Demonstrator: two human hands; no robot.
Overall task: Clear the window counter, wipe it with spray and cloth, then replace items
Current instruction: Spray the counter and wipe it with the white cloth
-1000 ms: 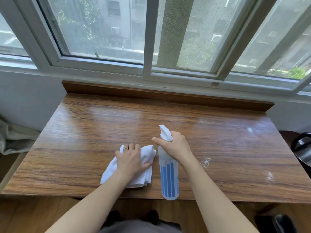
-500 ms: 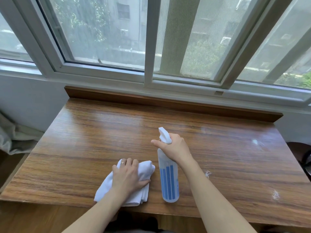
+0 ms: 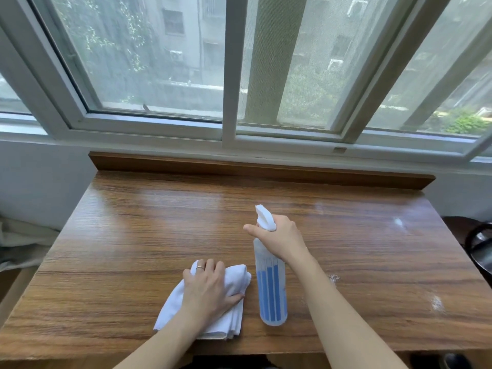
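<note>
Wood-grain brown bench [image 3: 159, 235], set against the wall under a white-framed sliding window [image 3: 229, 75]; a raised wooden strip runs along its far edge.

Folded white cloth [image 3: 234, 320]: lies flat near the middle of the bench's near edge, slightly left of centre. The left hand [image 3: 210, 288] rests on top of it, palm down, fingers curled over the cloth's far fold and thumb laid along its right side; a ring shows on one finger.

Translucent plastic spray bottle with blue vertical stripes and a white trigger head [image 3: 271, 294]: just right of the cloth, apart from it; whether its base touches the bench cannot be told. The nozzle points toward the far edge. The right hand [image 3: 279, 241] grips the bottle's neck, fingers wrapped round it under the trigger head.

White powdery smudges [image 3: 436, 302]: scattered toward the bench's right edge.

Dark round object [image 3: 479, 249]: beyond the right edge, partly cut off, not identifiable.
</note>
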